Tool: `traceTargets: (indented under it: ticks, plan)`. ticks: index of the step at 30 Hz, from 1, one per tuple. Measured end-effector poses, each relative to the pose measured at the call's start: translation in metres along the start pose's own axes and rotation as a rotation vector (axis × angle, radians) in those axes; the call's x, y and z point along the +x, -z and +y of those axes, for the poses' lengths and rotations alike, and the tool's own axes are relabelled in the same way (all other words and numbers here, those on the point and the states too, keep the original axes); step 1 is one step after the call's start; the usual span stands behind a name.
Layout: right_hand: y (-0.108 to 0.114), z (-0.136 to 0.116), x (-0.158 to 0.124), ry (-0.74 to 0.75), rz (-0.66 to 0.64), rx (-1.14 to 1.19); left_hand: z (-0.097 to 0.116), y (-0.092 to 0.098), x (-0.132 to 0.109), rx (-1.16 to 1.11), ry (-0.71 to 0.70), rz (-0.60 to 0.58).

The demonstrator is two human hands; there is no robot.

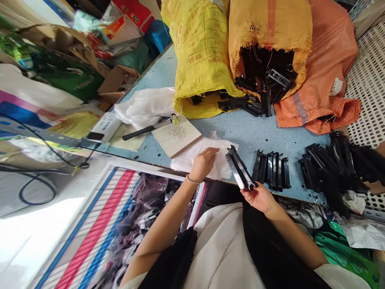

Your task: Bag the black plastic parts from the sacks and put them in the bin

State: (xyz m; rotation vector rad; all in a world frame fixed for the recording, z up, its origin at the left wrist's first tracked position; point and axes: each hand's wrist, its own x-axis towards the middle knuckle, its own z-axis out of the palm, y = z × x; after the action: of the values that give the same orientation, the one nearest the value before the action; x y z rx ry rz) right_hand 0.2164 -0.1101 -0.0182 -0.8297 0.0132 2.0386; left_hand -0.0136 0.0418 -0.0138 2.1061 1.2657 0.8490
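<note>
My right hand [259, 197] grips the lower end of a long, glossy black part [240, 168] with a grooved, channel-like shape. It is held tilted above the table; whether it is one piece or two pressed together is unclear. Just right of it, several similar black parts [272, 169] lie side by side in a row. My left hand [205, 163], a beaded bracelet at its wrist, is over a stack of thin white plastic bags [222, 154]. Its fingers reach toward the black part, slightly bent, with nothing visible in them.
A hammer [144, 130] rests partly on a wooden board [177, 138]. Behind stand a yellow sack [201, 52] and an orange sack [270, 28] spilling black parts. More black parts [327, 164] are heaped at the right. Below the table's left edge is a crate of wrapped items [144, 216].
</note>
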Motion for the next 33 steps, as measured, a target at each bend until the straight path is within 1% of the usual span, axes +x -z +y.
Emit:
traceTargets:
  ticks: [3, 5, 6, 8, 10, 12, 14, 16, 18, 20, 21, 22, 24, 26, 27, 28, 29, 30, 31, 32, 33]
  plan:
    - [-0.003, 0.002, 0.002, -0.071, -0.061, 0.021, -0.001, 0.003, 0.002, -0.062, 0.045, -0.051]
    - [-0.005, 0.004, 0.005, -0.107, -0.069, 0.049, -0.002, 0.007, 0.002, -0.099, 0.091, -0.085]
    - [-0.005, 0.006, 0.005, -0.112, -0.064, 0.065, -0.002, 0.009, 0.002, -0.099, 0.095, -0.079]
    - [-0.004, 0.008, 0.004, -0.093, -0.053, 0.094, -0.004, 0.013, 0.000, -0.066, 0.049, -0.032]
    - [-0.004, 0.011, 0.002, -0.087, -0.058, 0.108, -0.006, 0.015, -0.001, -0.014, -0.034, 0.010]
    - [-0.005, 0.013, 0.004, -0.124, -0.078, 0.116, -0.007, 0.013, -0.001, 0.031, -0.100, 0.011]
    - [-0.007, 0.014, 0.011, -0.193, -0.106, 0.132, -0.004, 0.012, -0.002, 0.075, -0.137, 0.013]
    - [-0.009, 0.013, 0.019, -0.238, -0.148, 0.157, 0.004, 0.013, -0.007, 0.102, -0.198, 0.014]
    - [-0.011, 0.009, 0.024, -0.251, -0.199, 0.162, 0.019, 0.017, -0.020, 0.087, -0.315, -0.017]
    - [-0.014, 0.004, 0.025, -0.203, -0.226, 0.135, 0.041, 0.021, -0.036, 0.020, -0.453, -0.077]
    - [-0.016, 0.003, 0.024, -0.155, -0.217, 0.095, 0.052, 0.022, -0.044, -0.020, -0.504, -0.109]
    - [-0.020, 0.002, 0.022, -0.085, -0.187, 0.019, 0.063, 0.022, -0.051, -0.059, -0.538, -0.140]
    - [-0.029, 0.004, 0.017, 0.072, -0.090, -0.175, 0.081, 0.019, -0.060, -0.105, -0.559, -0.188]
    - [-0.041, 0.007, 0.009, 0.210, 0.004, -0.392, 0.093, 0.017, -0.064, -0.080, -0.559, -0.205]
    - [-0.048, 0.008, 0.004, 0.271, 0.025, -0.510, 0.097, 0.018, -0.067, -0.051, -0.557, -0.200]
    - [-0.055, 0.006, -0.003, 0.312, 0.012, -0.645, 0.098, 0.023, -0.070, -0.018, -0.541, -0.193]
    - [-0.061, 0.003, -0.010, 0.335, -0.030, -0.808, 0.098, 0.033, -0.075, 0.012, -0.504, -0.191]
    - [-0.065, -0.003, -0.019, 0.359, -0.071, -1.004, 0.094, 0.046, -0.083, 0.037, -0.442, -0.203]
    - [-0.068, -0.011, -0.027, 0.382, -0.082, -1.207, 0.086, 0.063, -0.093, 0.060, -0.350, -0.226]
    - [-0.068, -0.020, -0.034, 0.400, -0.033, -1.396, 0.075, 0.081, -0.105, 0.083, -0.241, -0.272]
    - [-0.066, -0.030, -0.041, 0.421, 0.087, -1.576, 0.060, 0.101, -0.119, 0.116, -0.118, -0.326]
